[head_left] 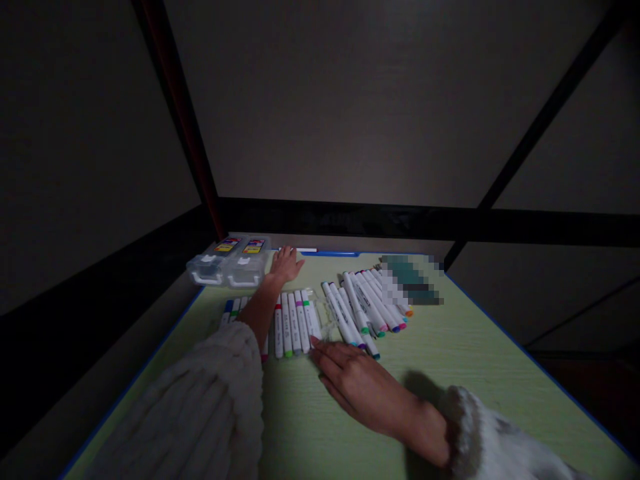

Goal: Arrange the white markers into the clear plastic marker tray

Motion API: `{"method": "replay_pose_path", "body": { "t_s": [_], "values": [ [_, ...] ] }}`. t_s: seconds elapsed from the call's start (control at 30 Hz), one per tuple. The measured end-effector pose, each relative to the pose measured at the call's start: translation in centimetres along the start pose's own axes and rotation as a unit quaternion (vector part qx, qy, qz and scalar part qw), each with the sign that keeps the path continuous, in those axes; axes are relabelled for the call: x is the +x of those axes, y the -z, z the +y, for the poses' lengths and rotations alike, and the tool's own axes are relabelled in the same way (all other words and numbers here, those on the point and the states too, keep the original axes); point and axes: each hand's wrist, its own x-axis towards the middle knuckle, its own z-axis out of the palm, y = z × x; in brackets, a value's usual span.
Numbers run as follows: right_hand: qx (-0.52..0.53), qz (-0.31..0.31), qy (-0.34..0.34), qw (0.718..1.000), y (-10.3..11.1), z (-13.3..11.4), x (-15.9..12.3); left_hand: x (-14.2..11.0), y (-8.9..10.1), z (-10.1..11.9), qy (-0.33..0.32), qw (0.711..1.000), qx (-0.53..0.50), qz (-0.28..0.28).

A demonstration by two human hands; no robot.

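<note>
My left hand reaches to the far side of the table, its fingers stretched out and thumb apart. The fingertips are by a white marker lying in the groove at the far edge; contact is hard to make out. My right hand is low over the table with fingers stretched out, fingertips at the near end of the last marker in a neat row. The row of white markers with coloured bands lies on a clear plastic sleeve. My left forearm hides part of that row.
A loose pile of white markers lies right of the row. Two clear plastic cases with handles stand at the far left. At the far right is a pixelated dark green item. The pale green table has blue edges and meets a wall.
</note>
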Motion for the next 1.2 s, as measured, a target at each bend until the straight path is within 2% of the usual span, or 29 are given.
{"method": "replay_pose_path", "body": {
  "t_s": [0.57, 1.2],
  "values": [
    [0.000, 0.002, -0.008, 1.000, 0.29, -0.16, -0.01, 0.12, -0.18, -0.13, 0.010, 1.000, -0.012, -0.027],
    [0.001, 0.006, -0.005, 1.000, 0.22, -0.09, -0.03, -0.22, 0.46, 0.12, 0.006, 1.000, 0.001, 0.005]
  ]
}}
